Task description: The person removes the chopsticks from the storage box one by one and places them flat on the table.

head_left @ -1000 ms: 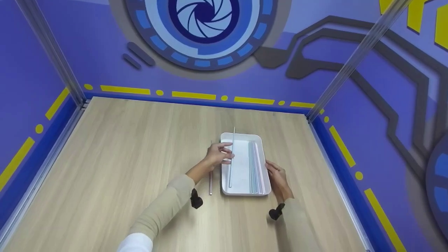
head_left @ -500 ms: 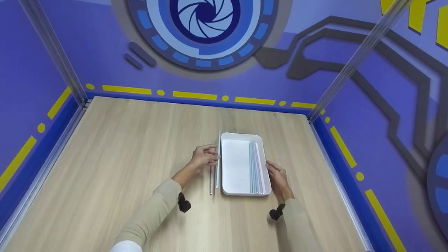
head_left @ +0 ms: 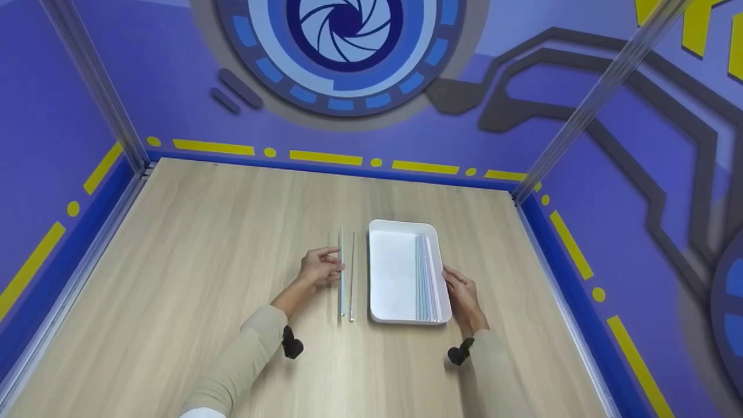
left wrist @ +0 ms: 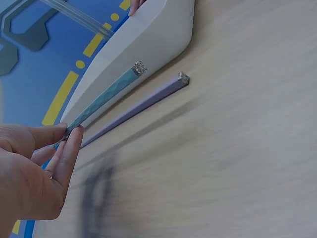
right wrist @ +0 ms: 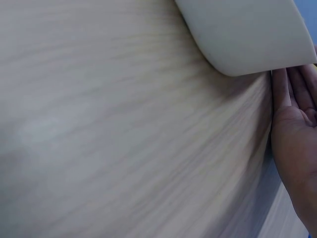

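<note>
In the left wrist view my left hand (left wrist: 39,163) pinches a thin light blue stick (left wrist: 106,95) between thumb and fingertips, its silvery crinkled end pointing away. A purple stick (left wrist: 143,105) lies on the table between it and the tray. The head view shows my left hand (head_left: 319,268) left of the purple stick (head_left: 352,284), holding the blue stick (head_left: 342,290) close over the table. My right hand (head_left: 462,293) touches the right wall of the white tray (head_left: 395,322); its fingers (right wrist: 281,87) look straight against the wall in the right wrist view.
Several pastel sticks (head_left: 426,278) lie side by side along the right inside of the tray. The wooden table (head_left: 232,232) is bordered by blue printed wall panels (head_left: 157,75) and metal posts (head_left: 98,87).
My left hand has carried the blue stick left, out from over the tray and across the purple stick to its left side. My right hand has stayed at the tray.
</note>
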